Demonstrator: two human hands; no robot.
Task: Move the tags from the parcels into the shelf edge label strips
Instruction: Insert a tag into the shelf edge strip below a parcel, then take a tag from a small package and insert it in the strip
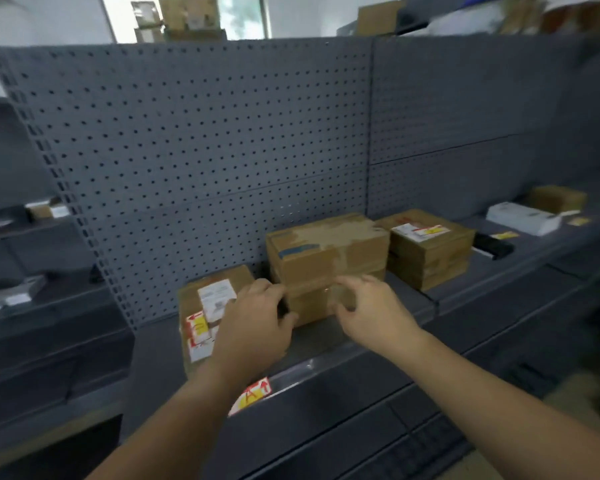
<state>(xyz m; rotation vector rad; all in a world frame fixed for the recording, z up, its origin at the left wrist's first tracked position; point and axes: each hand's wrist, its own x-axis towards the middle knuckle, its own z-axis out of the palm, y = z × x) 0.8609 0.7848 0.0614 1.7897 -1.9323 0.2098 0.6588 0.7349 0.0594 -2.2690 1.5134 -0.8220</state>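
On the shelf (153,351), left hand (253,327) curls round the middle parcel (326,251) at its nine-o'clock corner, likely steadying it; right hand (371,313) at three o'clock, fingers half-curled, grip unclear.

Grey pegboard (194,133) dotted with dark holes; grey shelf (326,344). Brown cardboard parcels (326,251). The tag (252,396) is yellow and white with red marks. One box (520,218) is white.
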